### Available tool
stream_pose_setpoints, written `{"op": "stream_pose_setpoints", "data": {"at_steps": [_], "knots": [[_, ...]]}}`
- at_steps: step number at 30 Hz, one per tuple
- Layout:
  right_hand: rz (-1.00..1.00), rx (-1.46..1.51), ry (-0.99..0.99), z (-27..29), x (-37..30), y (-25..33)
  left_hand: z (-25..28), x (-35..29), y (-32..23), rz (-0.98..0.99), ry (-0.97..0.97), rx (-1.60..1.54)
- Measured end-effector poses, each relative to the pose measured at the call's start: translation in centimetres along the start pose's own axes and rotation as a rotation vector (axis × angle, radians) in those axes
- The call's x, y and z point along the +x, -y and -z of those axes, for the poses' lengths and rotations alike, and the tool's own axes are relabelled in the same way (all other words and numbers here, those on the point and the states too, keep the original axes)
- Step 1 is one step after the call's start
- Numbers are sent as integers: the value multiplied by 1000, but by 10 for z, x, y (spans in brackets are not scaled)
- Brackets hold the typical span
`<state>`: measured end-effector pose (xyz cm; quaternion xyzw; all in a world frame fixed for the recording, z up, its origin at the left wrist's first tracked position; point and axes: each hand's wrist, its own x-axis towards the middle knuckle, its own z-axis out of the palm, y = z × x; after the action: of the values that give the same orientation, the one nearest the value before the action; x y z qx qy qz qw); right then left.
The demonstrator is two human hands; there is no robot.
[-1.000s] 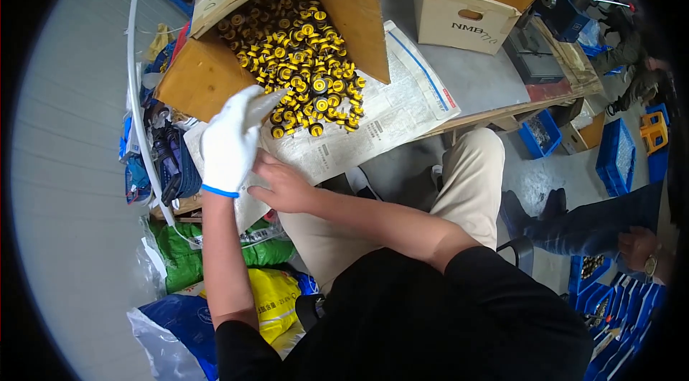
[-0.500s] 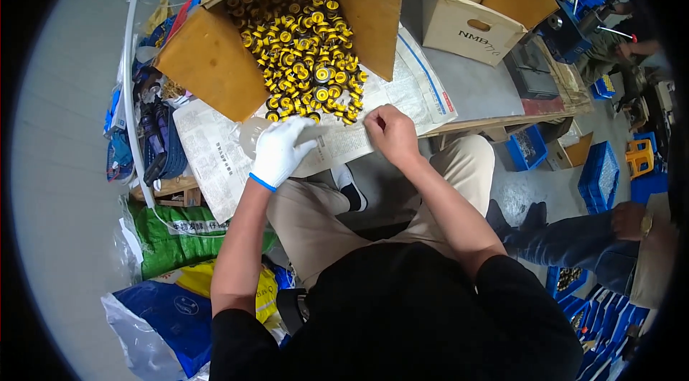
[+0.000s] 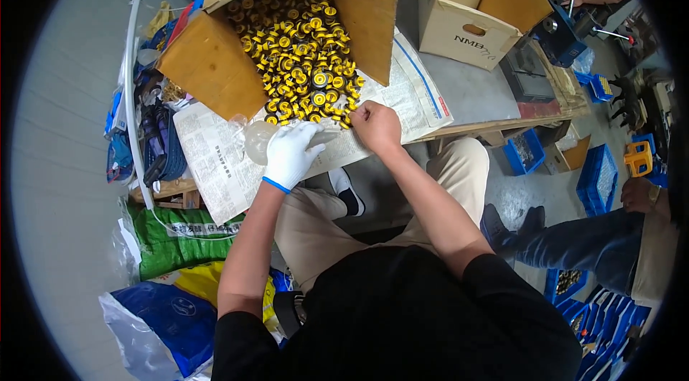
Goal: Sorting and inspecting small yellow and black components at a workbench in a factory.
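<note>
My left hand [image 3: 289, 155], in a white glove with a blue cuff, is over the newspaper [image 3: 215, 158] at the table's near edge. Its thumb and fingers are curved but apart; a blurred greyish patch shows between them. Against its left side is a round, translucent thing [image 3: 257, 143] whose kind I cannot make out. My bare right hand [image 3: 378, 128] is closed, fingertips together at the near right edge of a heap of small yellow-and-black round parts [image 3: 301, 58]. What the fingertips hold, if anything, is hidden. The heap spills from a tipped cardboard box [image 3: 208, 65] onto the newspaper.
A second cardboard box [image 3: 463, 29] stands to the right, beside a dark grey case [image 3: 530, 72]. A white hose [image 3: 129, 80] runs down the left, past a basket of tools [image 3: 161, 137]. Green sacking [image 3: 172, 241] lies below. At right are another person's legs [image 3: 581, 245] and blue crates [image 3: 597, 179].
My right hand has moved left to the edge of the heap. My left hand has shifted slightly right and down, showing more of the translucent thing.
</note>
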<state>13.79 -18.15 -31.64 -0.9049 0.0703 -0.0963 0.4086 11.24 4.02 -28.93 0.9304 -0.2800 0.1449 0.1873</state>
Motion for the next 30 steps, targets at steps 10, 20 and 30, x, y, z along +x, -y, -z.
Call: {"op": "stream_pose_setpoints", "data": {"at_steps": [10,20,30], "knots": [[-53,30,60,6,0,9,-9,-2,0,16,-53,47],[39,264,44,10,-7,-14,-17,-5,1,14,-89,15],[404,-14,30,38,-16,-34,-19,-1,-1,5,-172,24]]}}
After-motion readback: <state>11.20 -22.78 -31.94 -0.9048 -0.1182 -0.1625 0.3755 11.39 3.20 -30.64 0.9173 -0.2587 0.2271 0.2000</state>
